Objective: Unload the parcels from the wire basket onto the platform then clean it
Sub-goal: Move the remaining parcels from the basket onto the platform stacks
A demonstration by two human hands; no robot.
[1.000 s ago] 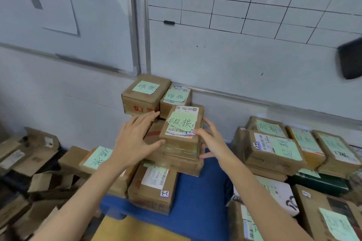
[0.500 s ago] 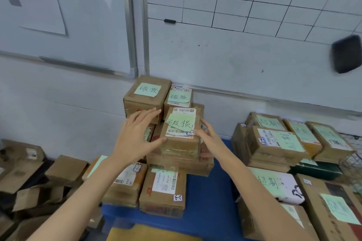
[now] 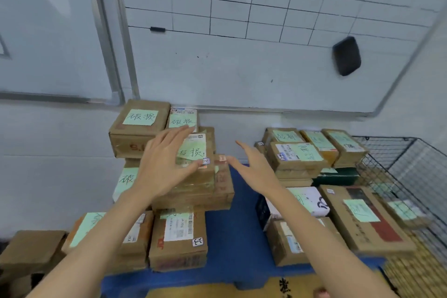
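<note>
Parcels (image 3: pixel 179 237) cover most of the blue platform (image 3: pixel 232 237) below and beyond my fingers. They sit in two groups with a bare blue lane between them, and I judge that lane to be my reach-in room. Behind it all stands the whiteboard (image 3: pixel 242 68). The taller left stack (image 3: pixel 193 198) sits close under it, so I reckon the wall backs the pile and it can only tip toward me.

To the right of my right fingers, past the lower right-hand group (image 3: pixel 297 159), the wire basket (image 3: pixel 411 167) stands at the surface's edge. At least one noted parcel seems to lie behind its mesh, so I judge unloading unfinished and cleaning not begun.

The top parcel (image 3: pixel 196 147) sits on the left stack, partly behind my left fingers (image 3: pixel 174 135). It is set square on the box beneath with its near edge close to that box's edge, leaving little margin there.

My left hand (image 3: pixel 162 169) is spread flat in front of it, fingers straight and gripping nothing. I cannot tell whether the thumb tip touches the box. My right hand (image 3: pixel 254 172) is likewise open and clearly apart from the parcel's right side, over the blue lane.
</note>
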